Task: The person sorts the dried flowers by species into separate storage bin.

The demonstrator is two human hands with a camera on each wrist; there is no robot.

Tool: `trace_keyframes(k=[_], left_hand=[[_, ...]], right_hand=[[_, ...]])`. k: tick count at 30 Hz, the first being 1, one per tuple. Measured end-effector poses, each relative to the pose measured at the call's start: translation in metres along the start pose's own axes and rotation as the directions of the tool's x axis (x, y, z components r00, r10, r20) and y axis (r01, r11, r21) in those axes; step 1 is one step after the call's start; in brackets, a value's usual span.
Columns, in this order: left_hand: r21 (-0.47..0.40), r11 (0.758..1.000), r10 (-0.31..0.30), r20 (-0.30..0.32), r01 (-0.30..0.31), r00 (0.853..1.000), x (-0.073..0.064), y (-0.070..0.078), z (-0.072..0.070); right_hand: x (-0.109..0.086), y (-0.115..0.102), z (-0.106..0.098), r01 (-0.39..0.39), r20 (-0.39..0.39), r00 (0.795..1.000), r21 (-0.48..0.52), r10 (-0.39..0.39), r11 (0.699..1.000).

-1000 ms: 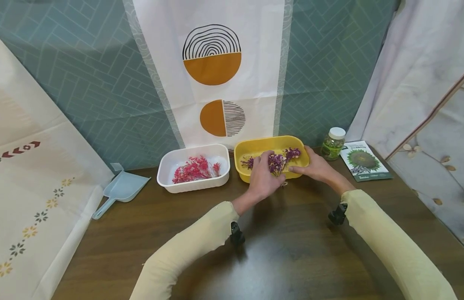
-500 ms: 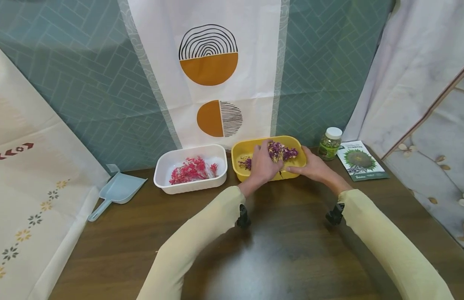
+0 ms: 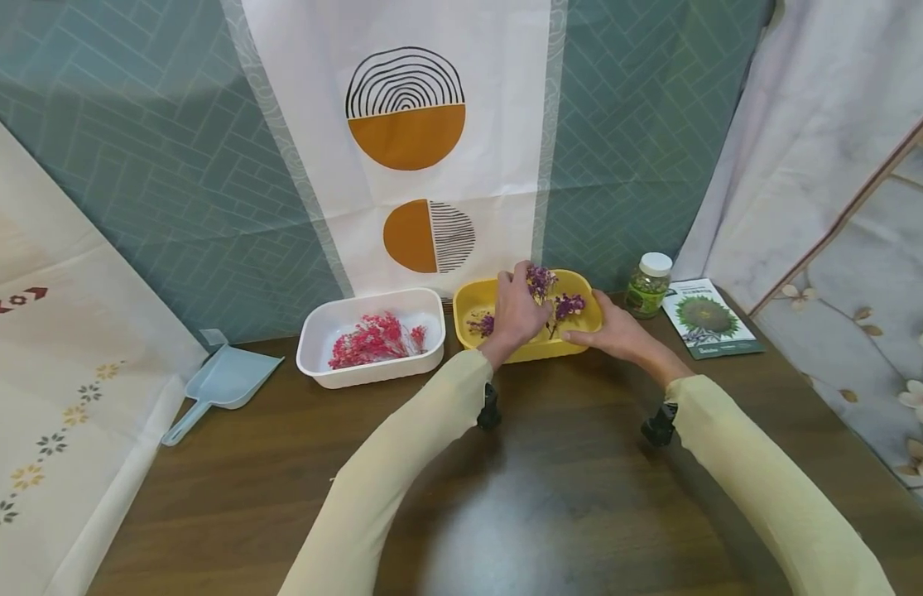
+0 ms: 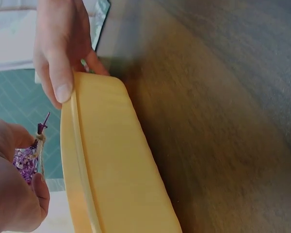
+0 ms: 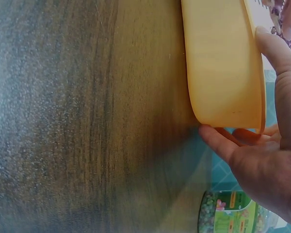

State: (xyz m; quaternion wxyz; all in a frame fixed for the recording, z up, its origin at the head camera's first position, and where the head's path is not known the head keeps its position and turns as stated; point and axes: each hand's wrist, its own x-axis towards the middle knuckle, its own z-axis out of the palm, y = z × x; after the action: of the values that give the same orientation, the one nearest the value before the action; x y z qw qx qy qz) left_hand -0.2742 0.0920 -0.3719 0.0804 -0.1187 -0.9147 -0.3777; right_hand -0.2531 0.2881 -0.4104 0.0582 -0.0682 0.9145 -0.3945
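Observation:
Over the yellow plastic tub (image 3: 546,351), my left hand (image 3: 519,313) pinches a bunch of purple dried flowers (image 4: 25,162). Twine (image 4: 40,145) binds its stems, and the stem ends poke out past the fingers in the left wrist view. The bunch stands above the tub's rim there, partly hidden by the hand. Inside the tub lie more purple sprigs (image 3: 569,306). My right hand (image 3: 617,333) grips the tub's right end, thumb (image 5: 276,51) on the rim and fingers curled under its outer wall.
To the left stands a white tub (image 3: 379,375) with pinkish-red dried flowers (image 3: 375,339). A pale blue dustpan (image 3: 230,377) lies farther left. A white-lidded jar (image 3: 647,285) and a sunflower seed packet (image 3: 710,319) sit right of the yellow tub. Patterned cloth (image 3: 617,165) hangs behind.
My left hand has risen toward the back of the yellow tub, lifting the purple bunch. My right hand keeps its grip on the tub. The head view has turned slightly.

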Motion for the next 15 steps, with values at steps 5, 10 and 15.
trace_keyframes(k=[5,10,15], left_hand=[[0.014,1.0,-0.019,0.003,0.019,1.0,0.006,-0.003,0.004],[0.027,0.999,-0.042,0.026,0.042,0.999,0.011,-0.007,0.01],[0.034,0.998,-0.045,0.044,0.044,0.998,0.013,-0.01,0.015]], right_hand=[[0.001,0.001,0.0,0.005,-0.003,1.0,-0.006,-0.005,1.0],[0.002,0.003,-0.001,-0.005,-0.003,1.0,-0.017,0.005,1.0],[0.001,0.004,0.0,-0.011,-0.004,1.0,-0.016,0.011,1.0]])
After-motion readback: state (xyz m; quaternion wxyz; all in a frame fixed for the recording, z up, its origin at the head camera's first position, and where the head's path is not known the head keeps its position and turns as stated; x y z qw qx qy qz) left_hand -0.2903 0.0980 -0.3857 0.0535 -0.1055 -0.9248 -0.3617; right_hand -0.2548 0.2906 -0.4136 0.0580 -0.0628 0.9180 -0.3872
